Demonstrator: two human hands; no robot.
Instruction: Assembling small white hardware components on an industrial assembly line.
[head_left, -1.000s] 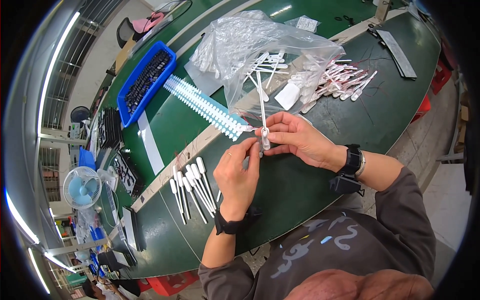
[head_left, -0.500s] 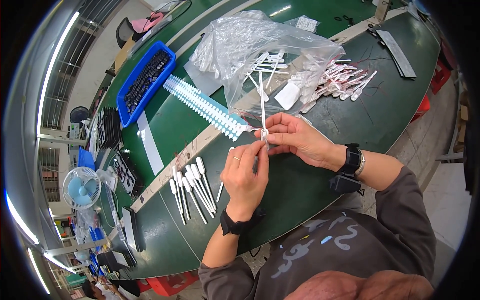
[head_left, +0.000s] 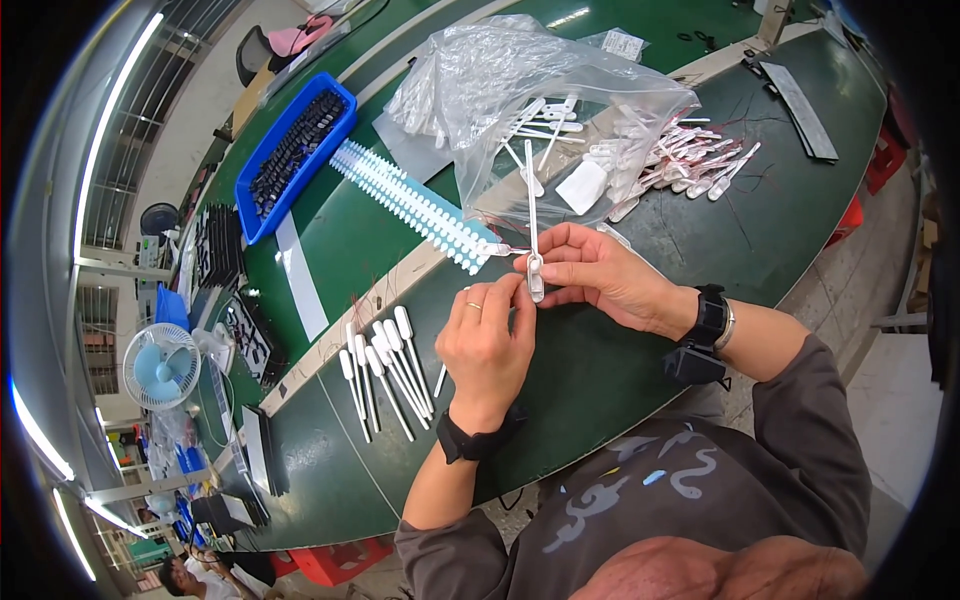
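My right hand (head_left: 595, 272) pinches a slim white plastic stick (head_left: 532, 200) between thumb and fingers. Its long stem points away from me, and its wider, hollow-looking end (head_left: 537, 288) shows below the fingertips. At the left side of that end, my left hand (head_left: 488, 335) is closed, thumb against forefinger; what lies in this pinch is hidden. A small white part with thin wires (head_left: 492, 249) rests at the near end of a light-blue strip covered with white rounded stickers (head_left: 410, 205), close to my right fingertips. White sticks with thick heads (head_left: 385, 365) lie in a group left of my left hand.
A clear plastic bag (head_left: 500, 80) with white parts sits beyond my hands. Right of it is a pile of white sticks with red wires (head_left: 690, 165). A blue tray (head_left: 346, 122) of black parts stands far left. Grey strips (head_left: 800, 110) lie at far right.
My left fingertips have drawn slightly left and uncovered the stick's near end, which they covered before. My right hand keeps its hold on the stick.
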